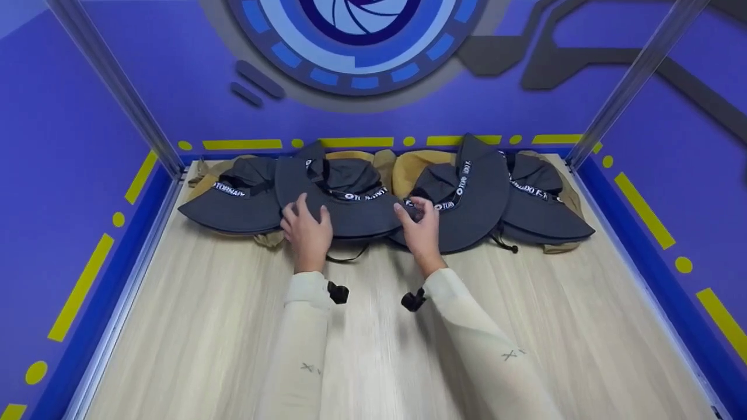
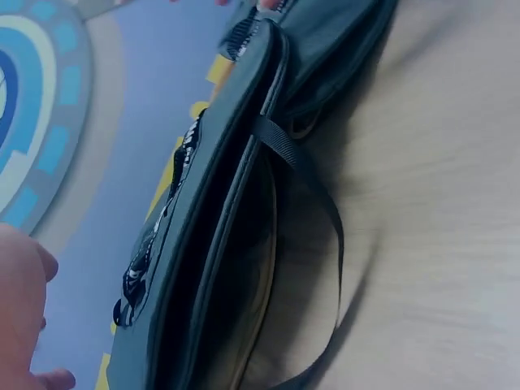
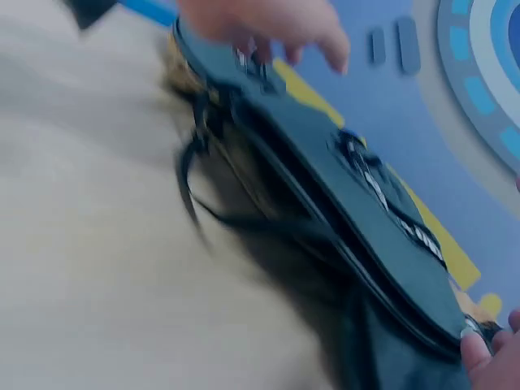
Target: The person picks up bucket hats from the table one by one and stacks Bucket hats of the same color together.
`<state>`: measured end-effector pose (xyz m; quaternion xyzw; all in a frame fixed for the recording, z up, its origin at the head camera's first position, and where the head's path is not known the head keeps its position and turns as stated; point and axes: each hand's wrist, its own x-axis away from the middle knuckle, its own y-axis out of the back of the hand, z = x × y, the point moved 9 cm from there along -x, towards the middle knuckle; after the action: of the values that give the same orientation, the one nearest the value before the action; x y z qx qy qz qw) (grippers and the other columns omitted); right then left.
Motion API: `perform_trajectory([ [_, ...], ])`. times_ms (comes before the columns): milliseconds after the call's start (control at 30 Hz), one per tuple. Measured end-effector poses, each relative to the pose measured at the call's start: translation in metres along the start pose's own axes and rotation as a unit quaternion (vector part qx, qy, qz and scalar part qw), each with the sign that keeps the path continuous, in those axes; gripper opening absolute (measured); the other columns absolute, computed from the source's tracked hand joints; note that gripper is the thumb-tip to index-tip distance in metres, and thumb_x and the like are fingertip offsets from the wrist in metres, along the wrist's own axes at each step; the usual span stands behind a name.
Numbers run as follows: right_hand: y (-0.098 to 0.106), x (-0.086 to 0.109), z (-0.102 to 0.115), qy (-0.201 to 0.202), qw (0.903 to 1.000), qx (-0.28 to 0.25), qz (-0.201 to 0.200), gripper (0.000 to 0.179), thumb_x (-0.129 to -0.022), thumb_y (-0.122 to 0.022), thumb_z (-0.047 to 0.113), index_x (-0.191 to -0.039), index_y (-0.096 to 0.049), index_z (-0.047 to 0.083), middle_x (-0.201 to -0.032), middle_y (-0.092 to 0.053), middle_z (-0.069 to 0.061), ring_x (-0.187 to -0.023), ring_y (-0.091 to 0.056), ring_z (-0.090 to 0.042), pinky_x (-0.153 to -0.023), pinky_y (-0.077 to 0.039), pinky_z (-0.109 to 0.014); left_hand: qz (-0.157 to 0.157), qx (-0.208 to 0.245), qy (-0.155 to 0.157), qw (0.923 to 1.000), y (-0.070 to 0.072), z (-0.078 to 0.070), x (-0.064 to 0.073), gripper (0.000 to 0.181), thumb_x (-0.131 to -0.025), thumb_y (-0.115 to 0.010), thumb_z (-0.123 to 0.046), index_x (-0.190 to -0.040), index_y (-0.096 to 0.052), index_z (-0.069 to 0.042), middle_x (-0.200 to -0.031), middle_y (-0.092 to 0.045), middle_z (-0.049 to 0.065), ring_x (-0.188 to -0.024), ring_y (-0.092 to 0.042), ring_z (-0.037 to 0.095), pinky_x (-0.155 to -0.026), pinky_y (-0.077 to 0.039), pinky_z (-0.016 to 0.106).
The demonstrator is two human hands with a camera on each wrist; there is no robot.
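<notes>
And we're live: from the L, the blue L wall (image 1: 58, 146) w/ its yellow dashes runs down beside your worktop (image 1: 204, 321). Four dark-grey hats line the back of it, side by side, brims toward you. First up, the far-L hat (image 1: 239, 210), tan cloth showing behind & below its brim, its R end tucked under the next one.

Now your L hand (image 1: 309, 236), right over the L part of the second hat (image 1: 356, 219): fingers spread apart, nothing gripped; can't tell if the tips touch the brim. That brim curves up at its L side, & a dark strap (image 2: 302, 166) loops from its underside out over the worktop.

Moving R, here's your R hand (image 1: 423, 230), where the second hat's brim meets the third hat (image 1: 473, 219). Thumb & fingers apart, no grip seen; exact contact's unclear. The third hat shows a mustard part at back L, brim bent up on its R, lapping the far-R hat (image 1: 543, 219). A cord toggle (image 1: 513, 249) hangs out btwn those two. Last, the blue R wall (image 1: 700, 175), same yellow dashes.
</notes>
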<state>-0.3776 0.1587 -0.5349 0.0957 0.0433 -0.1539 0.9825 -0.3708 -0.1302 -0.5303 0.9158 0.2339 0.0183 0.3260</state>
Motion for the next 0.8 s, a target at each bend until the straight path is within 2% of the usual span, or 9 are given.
perform_trajectory([
  [133, -0.008, 0.018, -0.014, -0.101, 0.9903, -0.095, -0.010, 0.051, -0.094, -0.074, 0.027, -0.132, -0.052, 0.002, -0.128, -0.050, -0.017, -0.105, -0.053, -0.023, -0.096, -0.048, -0.042, -0.018, 0.047, 0.044, 0.9978, 0.003, 0.015, 0.009, 0.054, -0.102, -0.060, -0.037, -0.150, -0.044, -0.018, -0.147, -0.038, 0.017, -0.136, -0.036, 0.040, -0.113, -0.032, 0.057],
  [267, -0.020, 0.036, -0.026, -0.186, 0.9664, -0.177, -0.009, 0.054, -0.096, -0.071, 0.025, -0.137, -0.044, 0.003, -0.130, -0.050, -0.015, -0.107, -0.055, -0.024, -0.101, -0.049, -0.051, -0.015, 0.098, 0.093, 0.9907, 0.000, 0.030, 0.016, 0.057, -0.102, -0.059, -0.037, -0.150, -0.041, -0.013, -0.152, -0.035, 0.023, -0.139, -0.034, 0.043, -0.115, -0.032, 0.055],
  [367, -0.028, 0.048, -0.032, -0.237, 0.9516, -0.196, 0.001, 0.053, -0.097, -0.070, 0.028, -0.137, -0.044, 0.005, -0.119, -0.052, -0.009, -0.103, -0.055, -0.024, -0.099, -0.048, -0.048, -0.005, 0.130, 0.123, 0.9838, -0.002, 0.039, 0.018, 0.059, -0.102, -0.058, -0.036, -0.151, -0.038, -0.010, -0.156, -0.031, 0.025, -0.141, -0.034, 0.045, -0.116, -0.032, 0.055],
  [433, -0.032, 0.054, -0.035, -0.262, 0.9446, -0.197, 0.013, 0.045, -0.097, -0.069, 0.030, -0.130, -0.048, 0.007, -0.100, -0.054, -0.004, -0.085, -0.055, -0.019, -0.086, -0.049, -0.041, 0.000, 0.147, 0.132, 0.9803, -0.003, 0.043, 0.018, 0.059, -0.103, -0.058, -0.033, -0.152, -0.036, -0.007, -0.155, -0.032, 0.026, -0.140, -0.039, 0.044, -0.115, -0.035, 0.054],
  [500, -0.037, 0.058, -0.036, -0.275, 0.9406, -0.196, 0.030, 0.030, -0.098, -0.068, 0.030, -0.112, -0.053, 0.008, -0.078, -0.047, 0.004, -0.063, -0.045, -0.012, -0.070, -0.041, -0.033, 0.002, 0.154, 0.132, 0.9792, -0.005, 0.046, 0.018, 0.059, -0.103, -0.058, -0.031, -0.151, -0.036, -0.005, -0.151, -0.037, 0.025, -0.135, -0.047, 0.041, -0.113, -0.039, 0.052],
  [600, -0.045, 0.061, -0.038, -0.289, 0.9305, -0.218, 0.052, 0.028, -0.099, -0.066, 0.027, -0.088, -0.045, 0.012, -0.064, -0.034, 0.007, -0.051, -0.028, -0.007, -0.058, -0.028, -0.028, 0.000, 0.151, 0.137, 0.9790, -0.006, 0.052, 0.019, 0.060, -0.102, -0.059, -0.029, -0.151, -0.037, -0.002, -0.142, -0.049, 0.023, -0.125, -0.056, 0.038, -0.109, -0.043, 0.049],
  [700, -0.051, 0.061, -0.041, -0.312, 0.9139, -0.253, 0.059, 0.024, -0.099, -0.065, 0.023, -0.096, -0.047, 0.008, -0.079, -0.044, 0.003, -0.062, -0.034, -0.009, -0.060, -0.032, -0.025, 0.002, 0.161, 0.161, 0.9739, -0.007, 0.058, 0.021, 0.061, -0.102, -0.059, -0.029, -0.152, -0.036, -0.003, -0.135, -0.058, 0.019, -0.123, -0.058, 0.036, -0.109, -0.044, 0.047],
  [733, -0.052, 0.062, -0.043, -0.323, 0.9072, -0.264, 0.056, 0.025, -0.099, -0.066, 0.023, -0.106, -0.050, 0.005, -0.089, -0.052, -0.002, -0.069, -0.041, -0.010, -0.065, -0.038, -0.024, 0.004, 0.173, 0.170, 0.9700, -0.008, 0.060, 0.022, 0.061, -0.102, -0.059, -0.029, -0.152, -0.036, -0.004, -0.135, -0.058, 0.019, -0.123, -0.058, 0.036, -0.109, -0.044, 0.047],
  [800, -0.055, 0.062, -0.046, -0.343, 0.8939, -0.285, 0.050, 0.045, -0.098, -0.066, 0.022, -0.133, -0.048, 0.002, -0.118, -0.059, -0.014, -0.091, -0.054, -0.017, -0.081, -0.049, -0.027, 0.011, 0.219, 0.188, 0.9573, -0.011, 0.062, 0.024, 0.061, -0.103, -0.058, -0.026, -0.153, -0.033, -0.003, -0.136, -0.057, 0.021, -0.122, -0.060, 0.037, -0.107, -0.047, 0.046],
])
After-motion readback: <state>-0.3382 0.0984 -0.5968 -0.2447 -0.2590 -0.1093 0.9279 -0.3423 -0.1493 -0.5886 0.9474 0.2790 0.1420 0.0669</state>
